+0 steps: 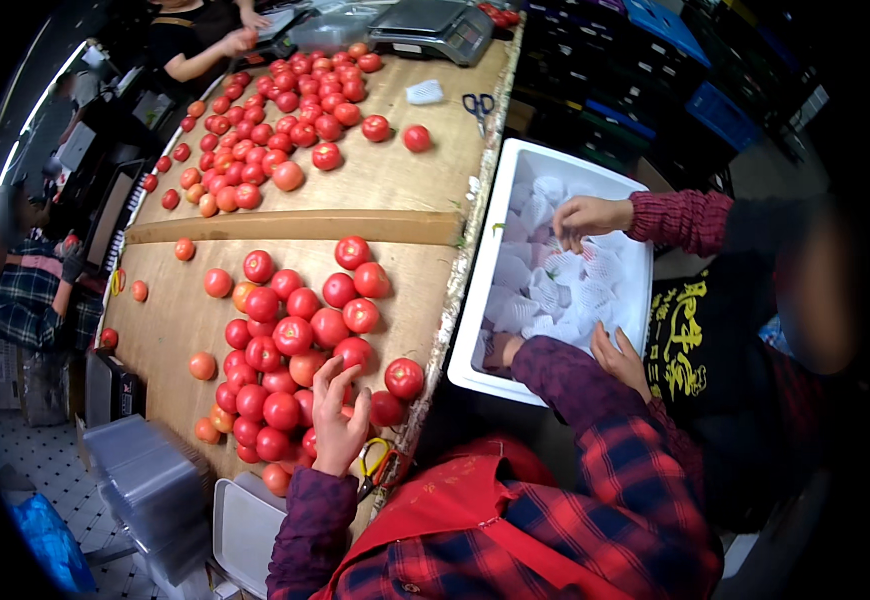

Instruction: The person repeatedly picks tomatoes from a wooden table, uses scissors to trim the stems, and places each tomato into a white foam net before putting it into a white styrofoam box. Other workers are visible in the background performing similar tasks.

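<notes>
Head view, looking down. Left hand (337,420) laid over the near end of a heap of red tomatoes (290,340) on the brown desk (395,180), fingers spread and loosely curled, grip apart, fingertips touching the fruit below but clamped on none. Heap running lengthwise away from the body, from the near desk edge up toward a raised wooden strip (295,228) lying crosswise. Beyond the strip, a second, wider scatter of tomatoes (275,130) reaching the far end.

Right hand (503,350) down inside a white foam box (475,300) just off the desk's right edge, mostly hidden by its own plaid sleeve; grip impossible to tell. Box rectangular, long axis running away from the body, packed with white foam net sleeves (555,280). Two hands of another person, in a dark red knit sleeve, also at the box: one (587,216) on the nets near the far side, one (619,358) at the near rim.

Yellow-handled snips (377,462) beside the left wrist. Scissors (478,105) and a loose white net (424,92) at the far right of the desk, a grey scale (433,28) beyond.
</notes>
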A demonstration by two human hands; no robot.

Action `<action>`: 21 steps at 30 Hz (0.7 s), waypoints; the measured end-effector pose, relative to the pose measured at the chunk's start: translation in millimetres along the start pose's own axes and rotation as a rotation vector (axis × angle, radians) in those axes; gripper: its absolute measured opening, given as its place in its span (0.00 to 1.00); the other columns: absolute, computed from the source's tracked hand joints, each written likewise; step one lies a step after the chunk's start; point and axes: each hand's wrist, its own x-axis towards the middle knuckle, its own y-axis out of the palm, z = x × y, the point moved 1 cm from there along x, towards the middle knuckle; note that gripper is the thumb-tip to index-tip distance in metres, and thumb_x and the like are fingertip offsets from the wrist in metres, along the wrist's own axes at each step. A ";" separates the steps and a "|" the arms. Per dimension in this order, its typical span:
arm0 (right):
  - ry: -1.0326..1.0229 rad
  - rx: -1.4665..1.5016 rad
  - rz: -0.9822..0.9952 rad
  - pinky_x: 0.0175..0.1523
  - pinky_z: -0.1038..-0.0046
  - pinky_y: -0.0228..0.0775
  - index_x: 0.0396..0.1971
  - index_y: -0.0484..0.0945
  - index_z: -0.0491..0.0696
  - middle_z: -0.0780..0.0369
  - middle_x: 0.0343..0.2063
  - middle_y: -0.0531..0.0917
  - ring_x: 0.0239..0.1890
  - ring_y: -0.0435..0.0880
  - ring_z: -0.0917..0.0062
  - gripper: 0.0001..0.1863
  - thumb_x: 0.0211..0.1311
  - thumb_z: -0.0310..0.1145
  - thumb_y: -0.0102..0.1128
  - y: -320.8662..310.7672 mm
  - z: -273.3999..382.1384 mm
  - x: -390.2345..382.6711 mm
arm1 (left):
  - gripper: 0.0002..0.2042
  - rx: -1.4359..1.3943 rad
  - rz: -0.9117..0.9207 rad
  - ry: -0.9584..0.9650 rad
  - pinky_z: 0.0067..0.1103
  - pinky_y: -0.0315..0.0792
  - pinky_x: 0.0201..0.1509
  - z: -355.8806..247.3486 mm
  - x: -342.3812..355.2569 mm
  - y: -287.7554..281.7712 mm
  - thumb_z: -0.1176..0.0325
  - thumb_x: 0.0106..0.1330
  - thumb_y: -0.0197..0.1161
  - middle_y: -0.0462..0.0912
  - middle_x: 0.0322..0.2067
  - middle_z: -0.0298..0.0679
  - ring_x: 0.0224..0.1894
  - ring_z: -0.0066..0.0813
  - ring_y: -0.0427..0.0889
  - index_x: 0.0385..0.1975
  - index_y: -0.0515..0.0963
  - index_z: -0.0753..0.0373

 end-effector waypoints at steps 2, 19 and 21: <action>0.002 0.119 -0.050 0.48 0.66 0.75 0.40 0.82 0.44 0.47 0.39 0.83 0.42 0.83 0.59 0.33 0.36 0.54 0.68 -15.5 -3.5 -9.5 | 0.14 -0.008 -0.014 0.011 0.32 0.68 0.59 -2.7 -3.7 -1.6 0.76 0.57 0.62 0.72 0.53 0.48 0.56 0.45 0.73 0.45 0.77 0.65; -0.411 1.274 -0.732 0.29 0.79 0.73 0.48 0.71 0.48 0.64 0.33 0.78 0.29 0.77 0.83 0.24 0.56 0.43 0.68 -61.7 54.6 -157.7 | 0.12 -0.337 0.266 0.376 0.26 0.74 0.46 -106.7 -7.2 59.5 0.82 0.58 0.61 0.78 0.39 0.45 0.42 0.40 0.80 0.43 0.78 0.65; -0.547 1.178 -0.751 0.34 0.78 0.73 0.47 0.72 0.47 0.64 0.35 0.79 0.34 0.77 0.83 0.20 0.58 0.40 0.65 -42.5 72.5 -170.4 | 0.13 -0.315 0.345 0.411 0.27 0.75 0.46 -112.7 -9.9 80.4 0.83 0.58 0.60 0.79 0.41 0.45 0.43 0.42 0.80 0.43 0.78 0.65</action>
